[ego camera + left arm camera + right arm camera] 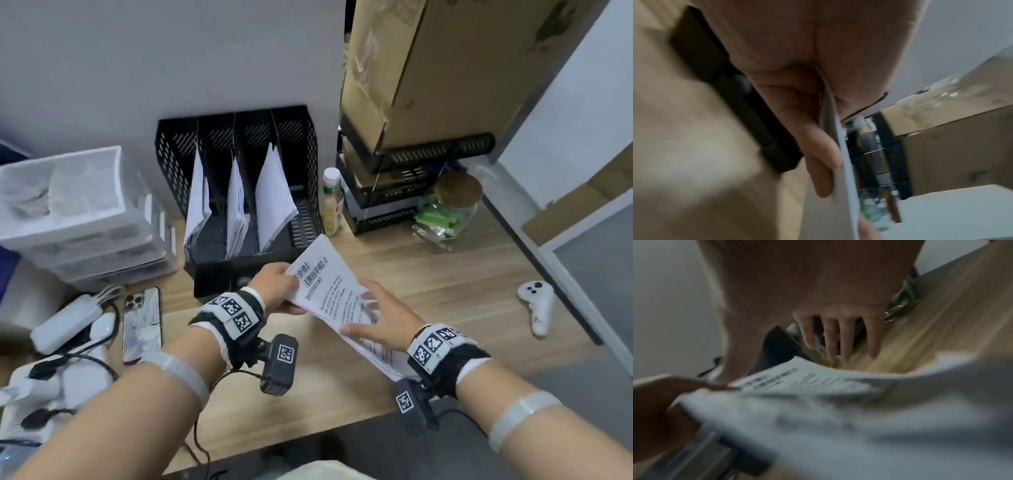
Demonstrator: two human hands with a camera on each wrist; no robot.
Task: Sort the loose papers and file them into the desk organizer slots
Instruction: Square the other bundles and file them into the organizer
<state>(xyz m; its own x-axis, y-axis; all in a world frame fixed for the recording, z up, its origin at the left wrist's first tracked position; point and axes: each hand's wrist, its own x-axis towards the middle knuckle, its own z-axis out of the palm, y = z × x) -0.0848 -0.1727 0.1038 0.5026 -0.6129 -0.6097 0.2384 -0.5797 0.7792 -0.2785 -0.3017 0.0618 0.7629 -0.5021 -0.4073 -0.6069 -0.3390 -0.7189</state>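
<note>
Under both hands [329, 305], papers' [329, 291] lower text blurs.

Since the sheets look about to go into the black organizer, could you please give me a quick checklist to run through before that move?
1. Left hand grips the papers: ok.
2. Right hand rests spread on top of the stack: ok.
3. Organizer has a free slot, the rightmost: ok.
4. Path to the slots is free; the bottle stands beside the organizer: ok.
5. Sheet edges squared: not ok, they fan out.
6. Right category for these sheets: cannot tell.
</note>
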